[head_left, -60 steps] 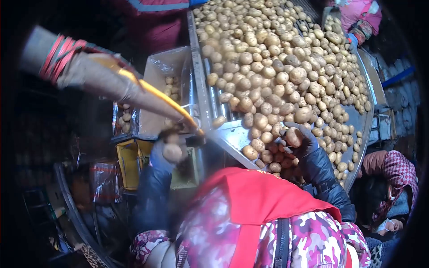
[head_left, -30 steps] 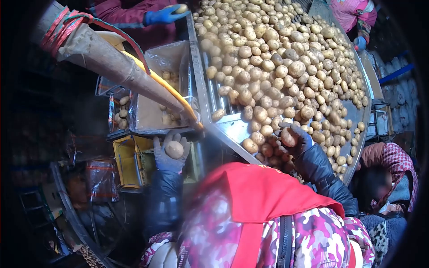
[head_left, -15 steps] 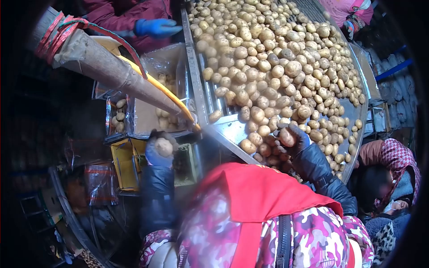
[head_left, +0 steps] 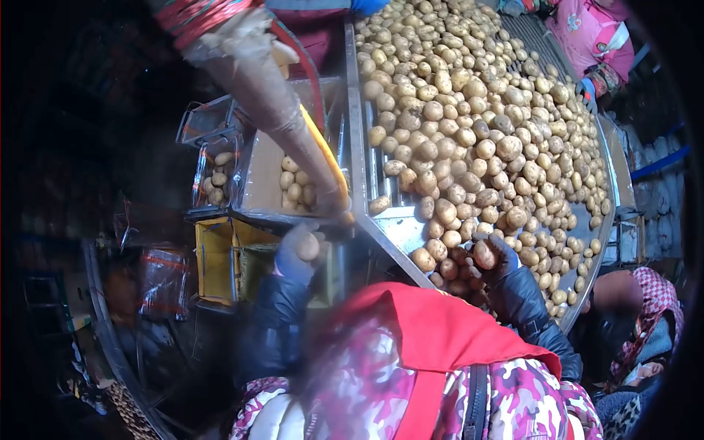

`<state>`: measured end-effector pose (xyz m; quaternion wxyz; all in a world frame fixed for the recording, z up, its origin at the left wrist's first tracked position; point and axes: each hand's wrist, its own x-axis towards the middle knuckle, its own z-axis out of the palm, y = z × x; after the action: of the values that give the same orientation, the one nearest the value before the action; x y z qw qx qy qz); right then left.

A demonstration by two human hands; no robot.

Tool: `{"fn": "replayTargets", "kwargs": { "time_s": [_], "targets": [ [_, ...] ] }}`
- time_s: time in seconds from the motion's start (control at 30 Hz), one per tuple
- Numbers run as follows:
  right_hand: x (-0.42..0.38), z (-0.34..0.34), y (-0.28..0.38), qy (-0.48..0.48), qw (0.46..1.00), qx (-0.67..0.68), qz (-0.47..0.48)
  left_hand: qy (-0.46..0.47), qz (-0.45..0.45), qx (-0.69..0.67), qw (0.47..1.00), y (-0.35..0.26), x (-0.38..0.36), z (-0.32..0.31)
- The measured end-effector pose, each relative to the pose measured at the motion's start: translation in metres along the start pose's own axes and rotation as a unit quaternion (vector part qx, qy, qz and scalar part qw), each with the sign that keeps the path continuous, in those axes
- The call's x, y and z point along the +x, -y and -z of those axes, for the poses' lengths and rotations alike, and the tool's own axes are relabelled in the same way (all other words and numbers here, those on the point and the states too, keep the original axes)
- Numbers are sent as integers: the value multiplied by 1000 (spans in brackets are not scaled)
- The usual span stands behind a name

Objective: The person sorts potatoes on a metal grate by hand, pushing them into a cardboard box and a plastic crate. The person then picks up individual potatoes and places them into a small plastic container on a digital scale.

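Many potatoes [head_left: 469,110] cover a metal-edged sorting table [head_left: 357,139]. My gloved left hand [head_left: 295,253] is closed around a pale potato [head_left: 307,247], over the boxes left of the table. At the table's near end, my gloved right hand [head_left: 500,257] holds a reddish-brown potato [head_left: 485,254], with other potatoes close beside and beneath it.
A thick pole [head_left: 271,103] slants above a cardboard box [head_left: 260,176] holding potatoes. A yellow crate [head_left: 213,262] stands nearer. Co-workers are at the far left, at the far right [head_left: 587,37] and at the near right [head_left: 645,315].
The table, boxes and pole appear shifted right in the view. My left hand has moved right and slightly up relative to the frame, still with its potato; my right hand still holds the other.
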<state>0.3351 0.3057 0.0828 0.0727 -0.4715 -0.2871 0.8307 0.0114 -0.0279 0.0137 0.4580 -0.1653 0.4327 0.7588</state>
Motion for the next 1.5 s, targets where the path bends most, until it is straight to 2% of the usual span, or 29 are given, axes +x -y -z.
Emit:
{"fn": "replayTargets", "kwargs": {
  "time_s": [0.03,0.1,0.13,0.17,0.2,0.27,0.3,0.33,0.37,0.43,0.47,0.5,0.53,0.63,0.7,0.77,0.83,0.87,0.93,0.97,1.03,1.1,1.17,1.27,1.3,1.33,1.4,1.43,1.5],
  "targets": [
    [0,0,0,2,1000,-7,2,52,25,-67,996,-14,23,18],
    [-9,-10,2,24,999,-31,17,36,-61,-90,993,-31,38,12],
    [-5,-12,-1,30,999,-12,13,-30,-169,-46,984,-40,30,-8],
    [2,-10,-5,31,999,9,11,-41,-173,-71,981,-55,25,-21],
    [7,-4,-8,26,999,33,12,-21,-211,-19,977,-65,29,-6],
    [21,2,3,168,979,98,-54,-28,-288,113,951,-64,35,12],
    [26,-2,4,150,989,5,-2,-60,-321,194,925,-53,37,14],
    [24,-10,8,164,981,-90,49,-166,-313,241,904,-44,20,-10],
    [22,-18,13,169,963,-181,102,-136,-252,311,906,-29,8,-32],
    [18,-32,16,193,957,-180,117,55,-153,273,948,13,-11,-59],
    [16,-40,18,204,954,-179,125,108,-107,189,970,36,-20,-79],
    [17,-40,16,207,965,-137,82,166,-326,521,771,60,-19,-85],
    [18,-43,15,208,973,-95,36,175,-308,521,776,64,-34,-117],
    [27,-59,12,210,970,27,-115,255,-432,579,643,62,-37,-173],
    [36,-74,5,220,965,-27,-142,276,-434,591,621,75,-33,-184],
    [41,-78,-11,234,946,-208,-81,278,-401,552,676,90,-12,-164],
    [31,-79,-5,209,950,-191,-134,292,-305,456,783,88,-10,-168],
    [27,-80,-2,195,950,-182,-160,252,-157,398,868,80,-14,-164],
    [29,-73,-1,222,939,-254,-61,238,-117,293,919,73,-11,-144],
    [34,-65,-4,239,924,-298,8,235,-123,273,924,73,-13,-138],
    [47,-59,-6,236,930,-281,23,231,-144,235,933,68,-20,-127],
    [55,-61,-4,173,951,-254,-32,214,-177,299,913,67,-20,-114],
    [64,-45,-10,134,926,-349,43,190,-220,319,902,76,-14,-94],
    [65,-36,-19,43,834,-516,191,83,-98,232,964,67,-35,-75],
    [67,-33,-23,11,802,-550,235,65,-179,295,936,72,-33,-57],
    [73,-25,-28,11,826,-520,218,22,-223,302,927,73,-33,-41],
    [86,-19,-34,18,803,-541,248,-62,-297,315,899,76,-37,-15],
    [86,-18,-35,18,788,-554,269,-81,-312,197,926,72,-46,-18],
    [82,-23,-33,2,751,-595,287,-127,-338,132,923,68,-39,33]
  ]
}}
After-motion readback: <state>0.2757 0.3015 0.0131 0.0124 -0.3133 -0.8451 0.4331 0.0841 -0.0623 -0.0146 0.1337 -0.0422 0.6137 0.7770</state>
